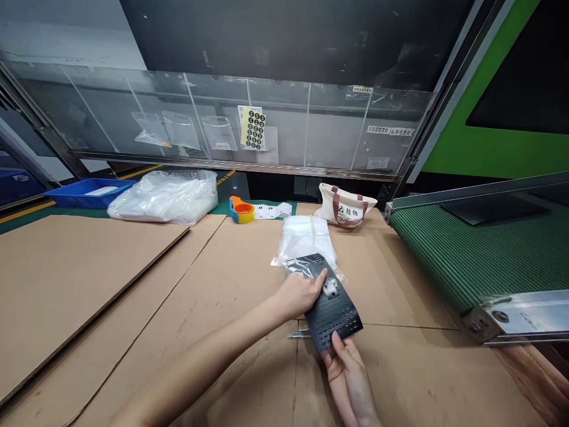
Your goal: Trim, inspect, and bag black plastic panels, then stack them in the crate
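A black perforated panel [331, 323] is held at a slant above the cardboard-covered table. Clear plastic film [302, 270] shows around its far end, and a small white piece [330, 289] lies on its face. My left hand [303, 292] is closed on the panel's left edge, its index finger stretched along the face beside the white piece. With the thumb on top and fingers beneath, my right hand [349, 365] pinches the near edge. Just beyond the panel lies a stack of clear plastic bags [306, 231]. Under the panel, a thin metallic tool [299, 334] is partly hidden.
On the right runs a green conveyor belt [444, 255] carrying a dark flat panel [493, 209]. A cloth bag [344, 206], an orange-and-blue tape dispenser [241, 210], a large plastic bundle [166, 196] and a blue tray [89, 193] line the back. Cardboard [80, 267] lies raised at left.
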A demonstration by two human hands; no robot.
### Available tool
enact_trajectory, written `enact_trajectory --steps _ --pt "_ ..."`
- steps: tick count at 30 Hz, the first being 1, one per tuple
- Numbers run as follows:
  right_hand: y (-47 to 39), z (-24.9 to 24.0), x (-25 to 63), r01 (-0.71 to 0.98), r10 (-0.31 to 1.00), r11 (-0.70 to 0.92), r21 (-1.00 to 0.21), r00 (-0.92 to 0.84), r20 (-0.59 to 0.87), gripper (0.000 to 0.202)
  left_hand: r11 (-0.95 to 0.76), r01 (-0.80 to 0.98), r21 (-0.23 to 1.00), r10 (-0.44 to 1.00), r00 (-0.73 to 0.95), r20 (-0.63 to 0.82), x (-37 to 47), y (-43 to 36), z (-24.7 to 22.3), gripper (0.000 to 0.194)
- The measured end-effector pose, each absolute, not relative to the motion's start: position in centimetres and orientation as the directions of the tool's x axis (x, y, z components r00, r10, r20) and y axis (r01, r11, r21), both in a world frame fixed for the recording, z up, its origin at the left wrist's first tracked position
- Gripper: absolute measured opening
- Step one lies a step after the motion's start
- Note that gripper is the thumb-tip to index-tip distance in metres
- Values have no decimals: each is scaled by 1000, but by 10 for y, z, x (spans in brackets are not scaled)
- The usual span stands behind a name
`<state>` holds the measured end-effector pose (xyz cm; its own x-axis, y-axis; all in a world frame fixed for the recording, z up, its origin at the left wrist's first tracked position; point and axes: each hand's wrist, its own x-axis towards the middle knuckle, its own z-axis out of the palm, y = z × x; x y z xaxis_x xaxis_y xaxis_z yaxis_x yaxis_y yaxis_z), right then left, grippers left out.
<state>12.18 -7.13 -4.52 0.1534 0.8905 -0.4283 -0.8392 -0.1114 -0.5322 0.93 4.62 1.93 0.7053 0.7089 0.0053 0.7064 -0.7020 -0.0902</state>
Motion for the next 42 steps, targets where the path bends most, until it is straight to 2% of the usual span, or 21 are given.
enact_trajectory --steps 3,5,7,10,13,14,16,18,20,22,24,26,28,30,32,34,35,38,42 --pt "-69 -45 119 -838 896 -8 -546 237 -376 38 -753 646 -125 649 760 14 12 30 22 55" --pt "-67 -44 119 -825 900 -25 -564 227 -373 38 -790 600 -123 599 799 52 12 19 23 55" --pt "-65 -44 119 -816 905 -61 -575 197 -377 37 -833 538 -131 528 843 102 12 8 22 55" --pt "-62 -46 120 -808 898 -14 -589 249 -363 32 -868 464 -178 429 881 201 11 -9 16 57" --pt "-62 -50 118 -742 879 54 -668 353 -320 29 -857 488 -164 428 853 300 7 -22 9 59" --pt "-63 -51 116 -703 873 67 -708 385 -299 28 -839 531 -118 469 816 338 4 -25 7 59" --pt "-65 -54 114 -579 877 87 -811 431 -214 24 -779 624 62 590 695 411 -3 -31 7 66" --pt "-67 -56 113 -364 913 116 -924 405 -45 23 -699 628 343 713 571 407 -12 -38 8 85" --pt "-67 -56 111 -57 928 251 -966 300 223 31 -568 490 661 800 518 304 -19 -46 7 94" --pt "-64 -54 109 255 859 456 -853 125 497 39 -317 270 909 883 434 179 -24 -56 3 80" --pt "-60 -50 102 468 748 609 -641 -69 660 43 -52 -5 999 969 240 52 -27 -64 -5 63" --pt "-58 -43 92 556 666 682 -474 -206 717 48 100 -287 953 995 7 -102 -32 -71 -13 51" --pt "-58 -35 80 553 593 748 -368 -307 745 54 135 -519 844 961 -139 -238 -43 -73 -19 42" --pt "-63 -27 70 463 501 838 -290 -438 746 52 112 -662 741 919 -214 -330 -62 -72 -22 34" --pt "-70 -22 64 307 397 915 -264 -559 728 45 66 -691 720 873 -309 -377 -85 -68 -21 27" --pt "-77 -20 64 170 340 939 -300 -596 727 38 85 -636 767 817 -396 -419 -110 -64 -19 22" --pt "-79 -20 65 136 353 930 -342 -589 727 34 125 -607 785 791 -417 -448 -122 -62 -18 20" --pt "-81 -23 78 136 480 859 -494 -550 684 28 191 -629 754 732 -420 -536 -148 -62 -18 28" --pt "-79 -31 105 223 628 759 -612 -499 597 29 -22 -714 700 672 -528 -519 -164 -77 -29 27"
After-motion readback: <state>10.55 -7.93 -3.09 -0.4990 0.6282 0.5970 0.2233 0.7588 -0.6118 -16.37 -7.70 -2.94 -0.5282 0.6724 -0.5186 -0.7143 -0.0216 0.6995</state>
